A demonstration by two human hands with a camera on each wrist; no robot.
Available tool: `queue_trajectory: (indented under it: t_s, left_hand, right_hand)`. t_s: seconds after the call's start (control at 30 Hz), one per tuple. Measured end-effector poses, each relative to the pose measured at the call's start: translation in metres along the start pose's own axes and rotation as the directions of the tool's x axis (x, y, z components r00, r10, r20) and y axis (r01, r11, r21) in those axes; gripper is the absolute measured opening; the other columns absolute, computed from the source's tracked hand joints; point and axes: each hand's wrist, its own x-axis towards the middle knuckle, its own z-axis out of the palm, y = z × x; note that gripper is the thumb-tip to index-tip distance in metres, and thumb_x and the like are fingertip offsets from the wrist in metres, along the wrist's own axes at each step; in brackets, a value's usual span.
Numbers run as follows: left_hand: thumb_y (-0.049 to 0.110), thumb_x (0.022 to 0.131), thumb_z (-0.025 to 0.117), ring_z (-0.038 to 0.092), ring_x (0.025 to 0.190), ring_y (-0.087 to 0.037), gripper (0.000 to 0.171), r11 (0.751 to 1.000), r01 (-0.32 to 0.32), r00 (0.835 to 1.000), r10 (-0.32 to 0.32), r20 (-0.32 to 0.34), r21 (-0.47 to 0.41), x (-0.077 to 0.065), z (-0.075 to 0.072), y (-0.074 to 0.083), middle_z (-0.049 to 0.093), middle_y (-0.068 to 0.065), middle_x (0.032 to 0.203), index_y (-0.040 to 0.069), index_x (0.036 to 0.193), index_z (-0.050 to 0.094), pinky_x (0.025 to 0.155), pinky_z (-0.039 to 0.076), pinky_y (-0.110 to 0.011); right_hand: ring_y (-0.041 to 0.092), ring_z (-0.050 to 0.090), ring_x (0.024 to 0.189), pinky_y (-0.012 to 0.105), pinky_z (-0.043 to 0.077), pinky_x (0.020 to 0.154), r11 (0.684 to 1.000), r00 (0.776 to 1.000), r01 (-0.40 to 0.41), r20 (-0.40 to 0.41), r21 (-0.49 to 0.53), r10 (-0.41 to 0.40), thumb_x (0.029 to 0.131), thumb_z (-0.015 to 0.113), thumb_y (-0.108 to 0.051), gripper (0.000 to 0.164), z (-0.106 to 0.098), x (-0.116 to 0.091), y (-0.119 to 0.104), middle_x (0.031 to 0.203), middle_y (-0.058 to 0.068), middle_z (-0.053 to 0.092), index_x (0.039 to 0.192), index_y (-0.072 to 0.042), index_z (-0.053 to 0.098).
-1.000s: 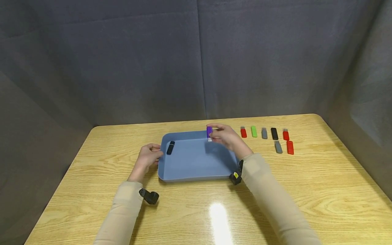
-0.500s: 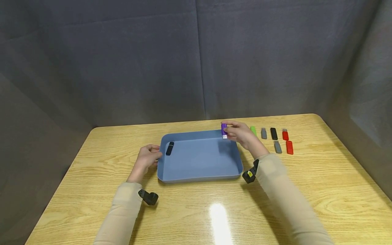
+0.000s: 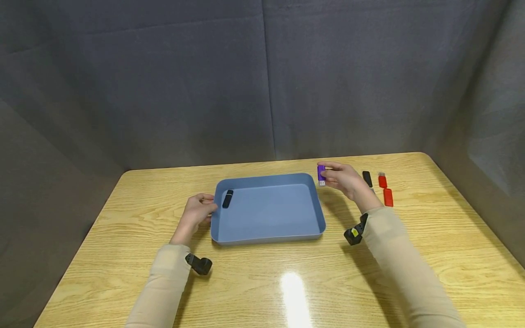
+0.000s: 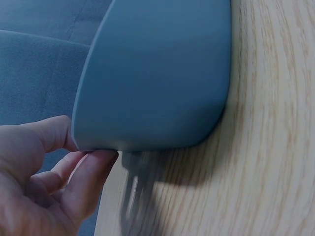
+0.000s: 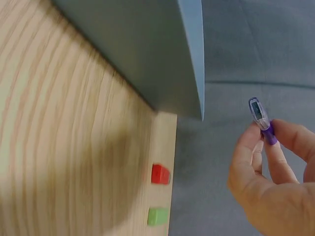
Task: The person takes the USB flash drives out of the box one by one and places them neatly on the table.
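A blue rectangular tray (image 3: 268, 239) sits on the wooden table. My left hand (image 3: 196, 213) holds its left wall, and the left wrist view shows thumb and fingers at the rim (image 4: 75, 118). Inside the tray, by that wall, lies a black USB stick (image 3: 227, 199). Just past the tray's back right corner, my right hand (image 3: 347, 181) pinches a purple USB stick (image 3: 321, 173) above the table, its metal plug pointing toward me. The right wrist view shows this purple stick (image 5: 268, 135) between thumb and fingertips, beyond the tray wall (image 5: 142, 59).
Right of my right hand lie a black USB stick (image 3: 367, 178) and two red ones (image 3: 382, 180). Another red stick (image 5: 158, 174) and a green one (image 5: 157, 216) lie below the hand, hidden from the head view. Dark curtains (image 3: 266, 91) border the table (image 3: 262, 282).
My right hand has carried the purple USB stick rightward, from over the tray to past its right edge, now covering several sticks behind it. The left hand stays on the tray.
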Motion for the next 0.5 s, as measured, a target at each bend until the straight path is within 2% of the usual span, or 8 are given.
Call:
queue_trajectory:
  t_s: [0.23,0.5]
  left_hand:
    - [0.006,0.085,0.056,0.062,0.085,-0.016,0.042,1.000,0.003,1.000,-0.003,0.001,0.000,-0.001,0.001,0.001,0.060,-0.017,0.110,-0.004,0.125,0.053,0.063,0.053,-0.022]
    - [0.006,0.086,0.056,0.062,0.088,-0.017,0.042,1.000,0.006,1.000,-0.006,0.003,0.006,-0.002,0.000,0.002,0.059,-0.018,0.111,-0.004,0.126,0.053,0.064,0.053,-0.023]
  right_hand:
    - [-0.005,0.062,0.081,0.012,0.052,0.080,1.000,1.000,-0.003,-0.004,-0.010,0.003,0.098,0.048,-0.013,0.055,-0.022,-0.006,0.007,0.131,0.015,0.044,0.149,-0.003,0.028]
    - [-0.006,0.061,0.081,0.016,0.053,0.085,0.999,0.999,-0.024,-0.032,-0.036,0.022,0.098,0.051,-0.016,0.060,-0.047,-0.009,0.013,0.119,0.007,0.047,0.149,0.000,0.024]
